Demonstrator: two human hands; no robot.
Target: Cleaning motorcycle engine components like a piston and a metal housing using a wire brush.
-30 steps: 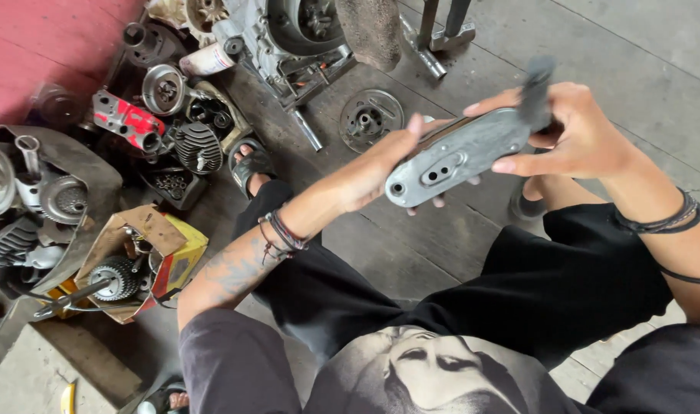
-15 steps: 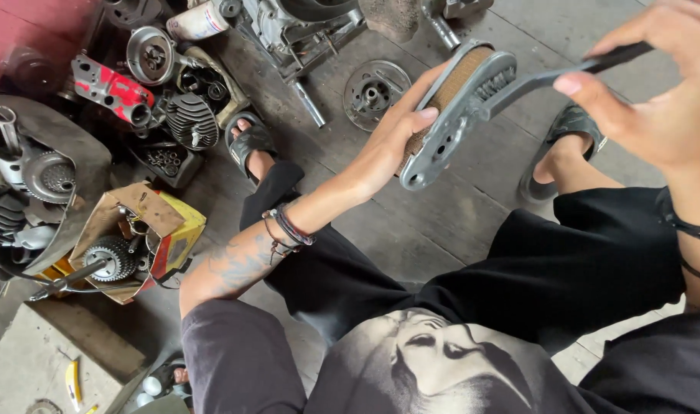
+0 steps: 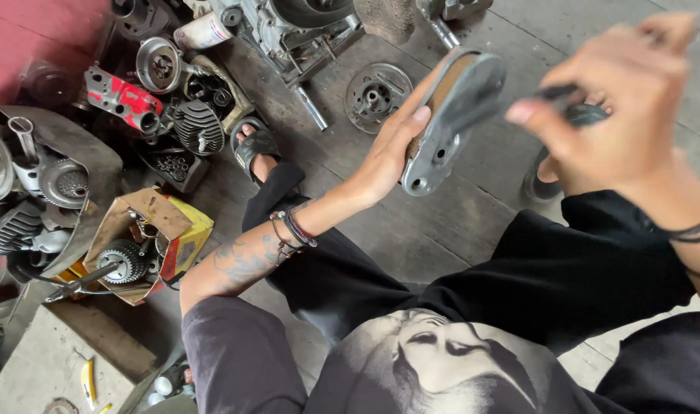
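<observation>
Starting at the far left, I see a heap of grey engine parts (image 3: 28,184) on the floor, with a red metal part (image 3: 123,100) and a finned cylinder (image 3: 198,126) beyond it. Nearer to me sits a torn cardboard box (image 3: 146,218) holding a toothed gear (image 3: 123,259) on a shaft. Just right of the finned cylinder, my sandalled foot (image 3: 256,147) rests on the concrete. Farther off lies a round metal disc (image 3: 377,96), apart from the rest.

My left hand (image 3: 392,153) is up in the middle of the view, fingers wrapped around the edge of a grey metal cover (image 3: 451,123), which it holds tilted, narrow end down, well above the floor. The cover's brownish inner side faces the palm.

On the right, my right hand (image 3: 618,115) is blurred; its fingers are pinched together on a thin dark tool (image 3: 553,93) whose tip points toward the cover. I cannot tell whether tip and cover touch.
</observation>
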